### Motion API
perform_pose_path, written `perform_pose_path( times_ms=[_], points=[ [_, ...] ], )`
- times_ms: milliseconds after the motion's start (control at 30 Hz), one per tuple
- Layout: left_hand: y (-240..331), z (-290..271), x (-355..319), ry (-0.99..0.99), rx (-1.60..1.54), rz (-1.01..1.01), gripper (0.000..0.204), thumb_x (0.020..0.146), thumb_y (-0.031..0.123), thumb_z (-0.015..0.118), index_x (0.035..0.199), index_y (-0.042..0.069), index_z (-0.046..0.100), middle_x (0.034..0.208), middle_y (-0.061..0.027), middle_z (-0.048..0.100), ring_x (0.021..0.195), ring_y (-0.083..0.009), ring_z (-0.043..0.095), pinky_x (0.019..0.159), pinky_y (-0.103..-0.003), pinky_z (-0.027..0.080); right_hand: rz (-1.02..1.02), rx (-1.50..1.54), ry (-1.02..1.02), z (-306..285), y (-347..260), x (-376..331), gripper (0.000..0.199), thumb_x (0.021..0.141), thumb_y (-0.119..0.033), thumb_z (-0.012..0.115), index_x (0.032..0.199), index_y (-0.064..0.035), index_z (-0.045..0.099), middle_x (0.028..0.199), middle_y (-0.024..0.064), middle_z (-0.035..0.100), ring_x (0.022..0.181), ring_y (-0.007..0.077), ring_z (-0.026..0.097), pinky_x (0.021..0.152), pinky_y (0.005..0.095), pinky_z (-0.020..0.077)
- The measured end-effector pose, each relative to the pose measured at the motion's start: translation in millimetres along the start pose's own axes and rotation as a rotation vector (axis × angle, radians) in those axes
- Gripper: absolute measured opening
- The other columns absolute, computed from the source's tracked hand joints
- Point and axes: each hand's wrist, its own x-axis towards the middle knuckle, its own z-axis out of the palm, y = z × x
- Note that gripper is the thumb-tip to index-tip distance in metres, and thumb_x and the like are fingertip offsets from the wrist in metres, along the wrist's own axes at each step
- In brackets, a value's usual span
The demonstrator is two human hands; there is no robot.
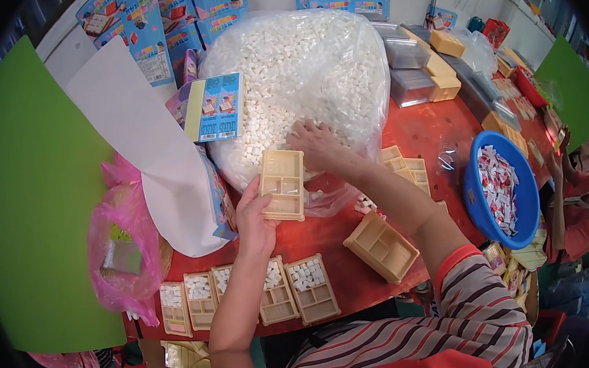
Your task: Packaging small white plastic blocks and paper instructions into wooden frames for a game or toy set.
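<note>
a compartmented beige tray [283,185] is held up by the left hand [254,215] at the near edge of a large clear plastic bag [378,87], while white pieces [268,110] inside that bag are touched by the right hand [315,144]. the filling of trays, by all appearances, is the work being done, with a portion being picked from the bag; no white pieces can be made out in the raised tray. for the next move, a small handful would need to be gathered and the tray kept steady and close to the bag, so that only the far compartment is filled.

the tray is gripped along its near left side by the left hand, its thumb laid over the edge, the forearm raised steeply from below. the right forearm is slanted in from the near right of the bag, palm down, fingers bent into the pieces; whether any have been grasped cannot be told.

on the red worktop [407,126], a row of part-filled trays [316,303] is lined up nearer than the bag and to its left. a tilted stack of beige trays [382,246] is set to its near right, and a blue tub [532,217] farther right.
</note>
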Motion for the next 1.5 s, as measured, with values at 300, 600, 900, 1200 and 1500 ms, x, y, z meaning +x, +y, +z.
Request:
perform_pose_path(
  times_ms=[300, 600, 900, 1200, 1500],
  points=[
    [-18, 9, 29, 0.079, 0.061, -0.040, 0.057, 0.085, 0.000, 0.043, 0.142, -0.002, 0.037, 0.127, -0.0188, 0.055, 0.107, -0.0297, 0.064, 0.078, -0.042, 0.059, 0.280, 0.868, 0.147, 14, 50, 46, 0.025, 0.068, 0.003, 0.051, 0.087, -0.0051, 0.066, 0.096, 0.0185, 0.059, 0.092, 0.0331, 0.060, 0.080, 0.0362, 0.0484],
    [-31, 0, 46, 0.068, -0.044, -0.067, 0.058, 0.084, 0.000, 0.044, 0.142, 0.001, 0.037, 0.130, -0.0149, 0.052, 0.113, -0.0289, 0.059, 0.084, -0.045, 0.056, -0.094, 0.977, 0.126, -18, -2, 14, 0.021, 0.073, -0.007, 0.059, 0.091, -0.0061, 0.068, 0.102, 0.0183, 0.061, 0.097, 0.0357, 0.059, 0.084, 0.0400, 0.0485],
    [-37, -5, 35, 0.111, -0.092, -0.015, 0.061, 0.084, -0.002, 0.043, 0.144, 0.001, 0.035, 0.134, -0.0154, 0.048, 0.116, -0.0291, 0.057, 0.089, -0.045, 0.055, -0.091, 0.170, 0.114, 11, 37, 5, 0.021, 0.084, -0.013, 0.053, 0.097, -0.0011, 0.064, 0.105, 0.0191, 0.059, 0.109, 0.0337, 0.056, 0.087, 0.0439, 0.0461],
    [-39, -8, 29, 0.104, -0.099, -0.010, 0.061, 0.083, -0.003, 0.043, 0.143, 0.001, 0.036, 0.133, -0.0151, 0.049, 0.115, -0.0285, 0.057, 0.089, -0.045, 0.055, 0.041, 0.526, 0.128, 3, 27, 27, 0.017, 0.076, 0.002, 0.057, 0.093, -0.0002, 0.062, 0.095, 0.0203, 0.058, 0.092, 0.0374, 0.060, 0.080, 0.0424, 0.0496],
    [-38, -1, 23, 0.080, -0.115, -0.033, 0.060, 0.082, -0.003, 0.043, 0.141, 0.003, 0.039, 0.129, -0.0114, 0.052, 0.113, -0.0254, 0.058, 0.086, -0.043, 0.055, -0.212, 0.542, 0.078, -31, -18, -6, 0.019, 0.079, -0.004, 0.059, 0.098, -0.0018, 0.064, 0.104, 0.0171, 0.058, 0.101, 0.0360, 0.058, 0.088, 0.0411, 0.0491]
  ],
)
